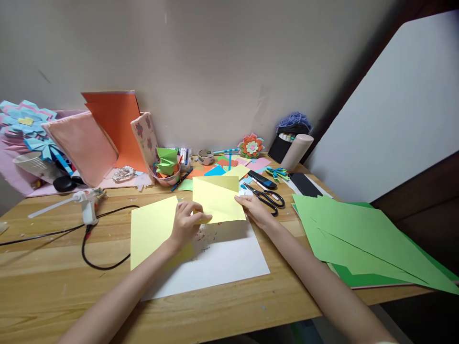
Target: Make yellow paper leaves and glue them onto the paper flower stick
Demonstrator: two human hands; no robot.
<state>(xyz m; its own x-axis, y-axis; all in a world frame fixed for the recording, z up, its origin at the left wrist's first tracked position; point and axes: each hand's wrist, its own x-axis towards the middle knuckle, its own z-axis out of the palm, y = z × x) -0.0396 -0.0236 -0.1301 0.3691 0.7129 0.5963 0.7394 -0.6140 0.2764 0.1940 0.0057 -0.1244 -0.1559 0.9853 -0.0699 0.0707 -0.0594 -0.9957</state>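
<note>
A folded sheet of yellow paper (pixel 218 196) is held up above the desk between both hands. My left hand (pixel 186 220) has its fingers curled at the sheet's lower left edge. My right hand (pixel 256 210) pinches its right edge between thumb and fingers. Below lies a white sheet (pixel 222 267) with small dark marks or scraps on it. Another yellow sheet (pixel 154 224) lies flat on the left, partly under my left hand and forearm. Black-handled scissors (pixel 268 197) rest just beyond my right hand.
On the left sits a hot glue gun (pixel 88 205) with its black cable. Green sheets (pixel 358 234) are stacked on the right. Behind are colourful paper scraps (pixel 229 165), a tape roll (pixel 205 156), a black phone (pixel 304 185), a pink cylinder (pixel 297 152) and a pink box (pixel 82 148).
</note>
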